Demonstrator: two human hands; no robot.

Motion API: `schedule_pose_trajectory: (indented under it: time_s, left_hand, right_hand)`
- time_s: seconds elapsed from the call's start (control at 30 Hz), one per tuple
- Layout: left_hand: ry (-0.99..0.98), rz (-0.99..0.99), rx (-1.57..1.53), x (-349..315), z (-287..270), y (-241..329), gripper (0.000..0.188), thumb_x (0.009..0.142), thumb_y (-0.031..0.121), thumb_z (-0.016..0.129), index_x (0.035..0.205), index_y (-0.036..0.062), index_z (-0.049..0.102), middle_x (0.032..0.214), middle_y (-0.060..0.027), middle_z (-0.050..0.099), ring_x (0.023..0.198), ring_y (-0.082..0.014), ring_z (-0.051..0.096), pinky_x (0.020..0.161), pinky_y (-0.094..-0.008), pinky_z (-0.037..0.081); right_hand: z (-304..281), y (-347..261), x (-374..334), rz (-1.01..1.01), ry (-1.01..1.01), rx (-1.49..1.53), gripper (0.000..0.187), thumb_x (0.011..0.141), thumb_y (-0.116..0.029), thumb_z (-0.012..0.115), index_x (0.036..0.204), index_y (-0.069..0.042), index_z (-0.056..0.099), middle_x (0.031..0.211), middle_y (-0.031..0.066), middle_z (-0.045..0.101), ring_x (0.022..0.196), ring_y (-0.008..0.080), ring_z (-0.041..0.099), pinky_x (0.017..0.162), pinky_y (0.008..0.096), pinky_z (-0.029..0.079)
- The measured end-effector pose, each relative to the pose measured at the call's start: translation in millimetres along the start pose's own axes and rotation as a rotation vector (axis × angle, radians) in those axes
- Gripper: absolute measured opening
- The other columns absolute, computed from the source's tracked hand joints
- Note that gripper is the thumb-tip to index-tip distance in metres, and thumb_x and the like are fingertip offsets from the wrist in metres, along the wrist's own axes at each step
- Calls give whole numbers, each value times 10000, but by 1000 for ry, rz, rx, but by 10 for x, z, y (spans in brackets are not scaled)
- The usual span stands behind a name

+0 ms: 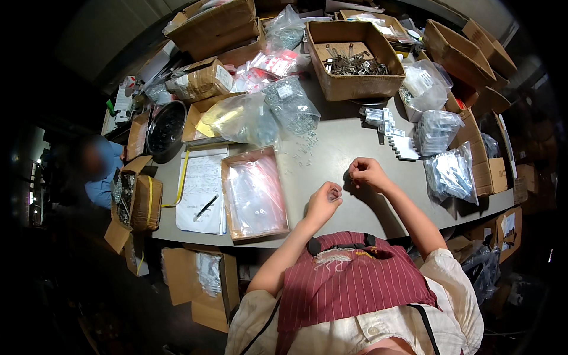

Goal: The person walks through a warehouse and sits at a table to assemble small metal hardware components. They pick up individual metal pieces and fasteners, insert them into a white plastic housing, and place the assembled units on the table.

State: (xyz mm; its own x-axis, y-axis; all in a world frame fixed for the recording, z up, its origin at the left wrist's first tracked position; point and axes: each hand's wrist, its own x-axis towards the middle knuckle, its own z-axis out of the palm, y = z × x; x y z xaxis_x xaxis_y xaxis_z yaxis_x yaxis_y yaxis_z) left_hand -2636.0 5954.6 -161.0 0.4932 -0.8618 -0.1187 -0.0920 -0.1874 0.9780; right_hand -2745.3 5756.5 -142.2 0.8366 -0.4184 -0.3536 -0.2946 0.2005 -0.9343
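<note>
Over the near middle of the grey table, my left hand [323, 205] is curled around what looks like a small clear plastic bag [335, 194]. My right hand [366, 173] is just to its right and a little farther off, its thumb and fingers pinched together. Anything between those fingertips is too small to make out. Beyond both hands, loose small screws [305, 148] spill from a clear bag of screws [290, 103]. Left of my left hand lies an open cardboard box [284, 220] holding flat clear plastic bags [253, 192].
Papers with a pen [206, 205] lie at the left, near a black bowl [166, 127]. A carton of metal parts [355, 89] stands at the back. White blocks [404, 147] and bagged parts [451, 174] sit at the right. Another person [103, 171] is at the far left.
</note>
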Motion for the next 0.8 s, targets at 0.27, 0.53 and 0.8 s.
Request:
schedule_pose_trajectory:
  time_s: [0.27, 0.53, 0.8]
  left_hand:
    - [-57, 17, 18, 171, 167, -76, 370, 794, 116, 766, 1119, 37, 607, 1026, -138, 734, 971, -290, 718, 835, -392, 554]
    - [-14, 35, -66, 82, 19, -82, 262, 843, 57, 720, 1092, 75, 641, 890, -13, 665, 780, -88, 627, 665, -268, 523]
    - [-28, 47, 112, -22, -3, 55, 299, 798, -26, 726, 1068, 26, 609, 973, -117, 689, 914, -250, 698, 804, -351, 551]
  right_hand:
    - [163, -143, -354, -272, -1, -262, 188, 938, -162, 726, 1056, -16, 742, 879, 37, 708, 717, 101, 662, 636, 260, 542]
    - [155, 316, -98, -392, 256, -1040, 275, 805, -186, 747, 914, 33, 621, 828, 221, 681, 758, 433, 669, 700, 490, 542]
    - [200, 214, -156, -307, 205, -1082, 143, 788, -103, 654, 842, 26, 629, 806, 188, 691, 683, 380, 660, 637, 444, 530]
